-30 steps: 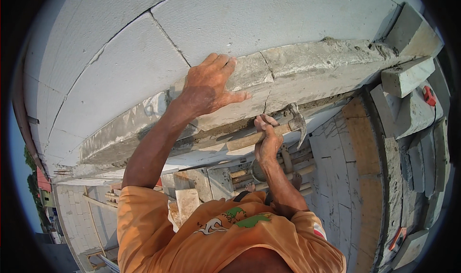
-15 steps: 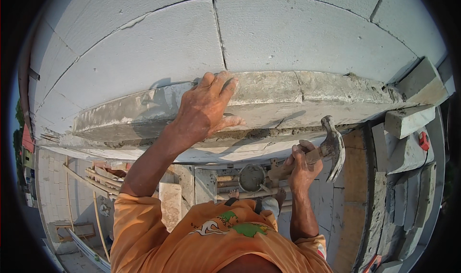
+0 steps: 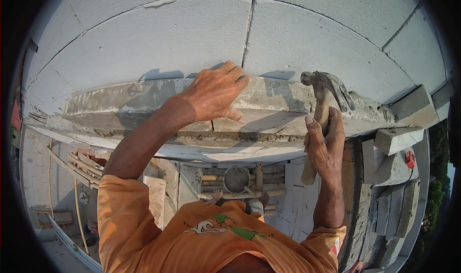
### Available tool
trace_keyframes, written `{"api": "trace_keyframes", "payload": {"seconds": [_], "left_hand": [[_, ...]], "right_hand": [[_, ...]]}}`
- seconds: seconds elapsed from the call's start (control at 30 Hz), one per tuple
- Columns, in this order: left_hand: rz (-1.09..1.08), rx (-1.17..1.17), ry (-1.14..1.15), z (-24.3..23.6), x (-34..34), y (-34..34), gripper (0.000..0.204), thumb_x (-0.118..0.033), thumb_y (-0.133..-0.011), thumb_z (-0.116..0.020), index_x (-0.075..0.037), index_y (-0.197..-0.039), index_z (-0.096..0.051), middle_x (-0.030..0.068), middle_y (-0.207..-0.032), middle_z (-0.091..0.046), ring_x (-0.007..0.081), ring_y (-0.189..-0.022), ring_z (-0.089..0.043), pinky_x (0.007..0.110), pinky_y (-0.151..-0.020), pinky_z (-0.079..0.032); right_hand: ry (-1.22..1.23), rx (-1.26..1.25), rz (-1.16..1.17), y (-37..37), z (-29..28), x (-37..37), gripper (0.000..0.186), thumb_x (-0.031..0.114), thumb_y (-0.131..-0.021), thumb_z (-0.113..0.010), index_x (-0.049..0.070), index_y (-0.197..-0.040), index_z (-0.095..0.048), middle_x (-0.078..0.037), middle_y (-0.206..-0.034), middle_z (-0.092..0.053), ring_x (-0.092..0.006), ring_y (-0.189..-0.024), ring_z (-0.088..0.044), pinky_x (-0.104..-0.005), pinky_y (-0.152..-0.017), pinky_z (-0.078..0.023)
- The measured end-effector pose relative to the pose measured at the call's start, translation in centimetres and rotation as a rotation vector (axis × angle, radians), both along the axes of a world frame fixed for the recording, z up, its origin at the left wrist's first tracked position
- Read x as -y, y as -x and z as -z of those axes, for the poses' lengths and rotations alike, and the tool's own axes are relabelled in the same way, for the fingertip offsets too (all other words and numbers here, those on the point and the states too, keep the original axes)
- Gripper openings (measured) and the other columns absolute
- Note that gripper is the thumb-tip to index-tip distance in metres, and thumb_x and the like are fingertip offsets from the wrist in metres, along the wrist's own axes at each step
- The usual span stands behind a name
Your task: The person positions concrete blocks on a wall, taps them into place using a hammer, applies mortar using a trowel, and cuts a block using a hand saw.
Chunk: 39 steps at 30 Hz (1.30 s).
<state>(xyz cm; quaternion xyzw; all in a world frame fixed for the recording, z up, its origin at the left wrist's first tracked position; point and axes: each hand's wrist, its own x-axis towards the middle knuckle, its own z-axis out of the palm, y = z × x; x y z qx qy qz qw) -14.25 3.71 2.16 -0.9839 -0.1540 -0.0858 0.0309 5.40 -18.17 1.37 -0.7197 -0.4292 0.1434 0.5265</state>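
Note:
My left hand (image 3: 213, 93) lies across the top edge of a row of grey concrete blocks (image 3: 273, 94), fingers spread over the top and thumb against the front face. My right hand (image 3: 327, 150) is closed round the wooden handle of a claw hammer (image 3: 321, 110). The hammer is held upright near the right part of the block row, its steel head uppermost and the claw to the right. Whether the head touches the blocks I cannot tell. A mortar joint (image 3: 225, 137) runs beneath the row.
Behind the blocks rises a pale block wall (image 3: 158, 37). Below is a bucket of mortar (image 3: 237, 178) by bamboo poles (image 3: 269, 193). At right, loose blocks (image 3: 398, 139) are stacked, with a red tape measure (image 3: 409, 159) on them. More poles (image 3: 84, 169) lie at left.
The hammer has risen from low in front of the ledge to the block row, turned more upright. My left hand stays on the blocks, a little further right in the picture; the view has shifted.

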Motion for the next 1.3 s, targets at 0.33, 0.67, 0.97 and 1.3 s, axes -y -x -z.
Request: {"api": "trace_keyframes", "payload": {"seconds": [0.33, 0.67, 0.97, 1.3], "left_hand": [[0.025, 0.213, -0.019, -0.8, -2.0, 7.0, 0.085, -0.061, -0.064, -0.080, -0.002, -0.124, -0.065, 0.0082, -0.125, -0.062, 0.0248, -0.114, -0.056, 0.039, -0.089, -0.056], [0.075, 0.311, -0.032, 1.9, -1.4, 5.2, 0.063, -0.047, -0.078, -0.077, -0.002, -0.121, -0.067, 0.0105, -0.123, -0.063, 0.0269, -0.105, -0.056, 0.039, -0.081, -0.056], [0.074, 0.219, 0.055, 1.4, -1.9, 5.4, 0.063, -0.041, -0.074, -0.081, -0.003, -0.122, -0.067, 0.0129, -0.127, -0.062, 0.0274, -0.108, -0.057, 0.039, -0.083, -0.056], [0.131, 0.238, 0.060, 1.5, -2.5, 5.1, 0.062, -0.031, -0.070, -0.085, -0.001, -0.122, -0.067, 0.0147, -0.127, -0.063, 0.0284, -0.109, -0.058, 0.039, -0.085, -0.055]], "right_hand": [[0.041, 0.062, -0.159, 2.9, -2.1, -2.9, 0.049, 0.032, -0.099, -0.064, -0.003, -0.131, -0.049, 0.000, -0.066, -0.051, -0.0067, -0.055, -0.051, -0.0238, -0.047, -0.043], [0.110, 0.254, -0.390, 5.4, -3.8, -6.9, 0.051, 0.026, -0.098, -0.065, -0.007, -0.133, -0.049, -0.011, -0.084, -0.063, -0.0094, -0.061, -0.055, -0.0276, -0.053, -0.048], [0.190, 0.275, -0.223, 2.4, -7.0, -4.3, 0.041, 0.021, -0.100, -0.062, -0.007, -0.127, -0.051, -0.015, -0.075, -0.064, -0.0155, -0.063, -0.063, -0.0336, -0.053, -0.048], [0.428, 0.420, -0.210, -1.3, -6.7, -3.2, 0.046, 0.027, -0.102, -0.058, -0.010, -0.128, -0.052, -0.022, -0.079, -0.065, -0.0218, -0.070, -0.065, -0.0416, -0.061, -0.052]]}}
